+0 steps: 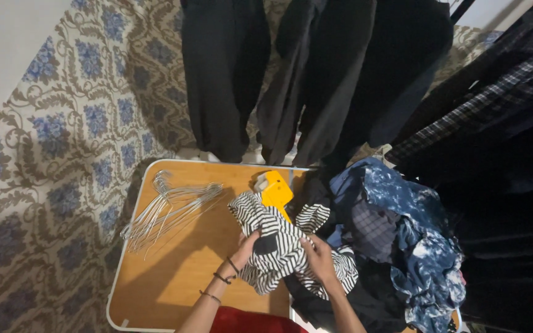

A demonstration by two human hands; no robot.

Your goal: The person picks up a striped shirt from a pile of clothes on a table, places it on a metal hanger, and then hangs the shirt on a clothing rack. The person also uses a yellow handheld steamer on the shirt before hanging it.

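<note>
Gripping is seen at both hands: the crumpled black-and-white striped cloth garment is pinched by the left hand and right hand, a yellow plastic tagging gun just beyond.

A small wooden counter stands on a carpet with blue flowers. On it lie thin wire hangers, a yellow tool, a black-and-white striped cloth and a pile of dark and blue clothes.
</note>
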